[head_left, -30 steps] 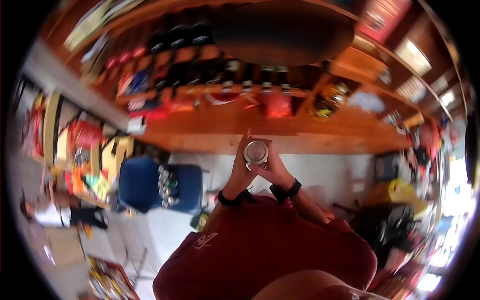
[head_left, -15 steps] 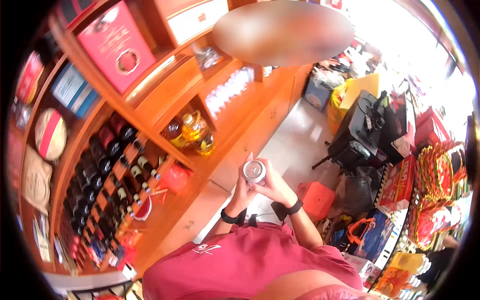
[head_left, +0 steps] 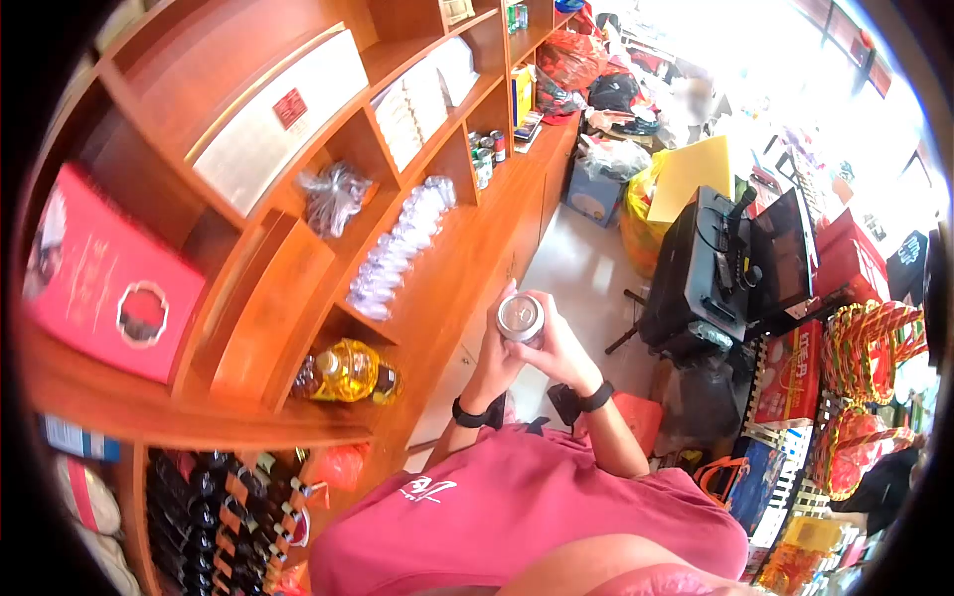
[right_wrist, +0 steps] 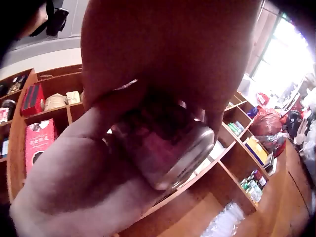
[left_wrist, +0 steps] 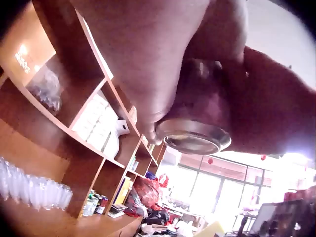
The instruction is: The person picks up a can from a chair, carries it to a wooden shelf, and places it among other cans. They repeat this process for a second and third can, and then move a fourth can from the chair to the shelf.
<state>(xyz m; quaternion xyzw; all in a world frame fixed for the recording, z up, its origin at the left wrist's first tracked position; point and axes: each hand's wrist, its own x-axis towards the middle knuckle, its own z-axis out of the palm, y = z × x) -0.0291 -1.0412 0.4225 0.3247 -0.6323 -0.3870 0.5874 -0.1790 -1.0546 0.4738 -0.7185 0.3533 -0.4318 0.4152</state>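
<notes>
A metal drink can (head_left: 521, 316) stands between both hands in front of the chest, its silver lid facing up in the head view. My left hand (head_left: 493, 356) grips the can from the left, and my right hand (head_left: 558, 354) wraps it from the right, the two hands meeting around its side. In the left wrist view the can (left_wrist: 197, 131) shows its silver rim and a dark, shaded side. From the right wrist, the can (right_wrist: 165, 143) appears tilted, with palms and fingers hiding much of its body.
A wooden shelf unit with a counter (head_left: 477, 248) runs along the left. It bears oil bottles (head_left: 348, 371), plastic-wrapped cups (head_left: 402, 248), a red box (head_left: 119, 278) and wine bottles (head_left: 189, 517). At right are a black case (head_left: 696, 268), woven baskets (head_left: 860, 358) and a red stool (head_left: 641, 422).
The head view has swung to the right along the shelves, so the wine rack now sits at the lower left. Both hands keep hold of the can.
</notes>
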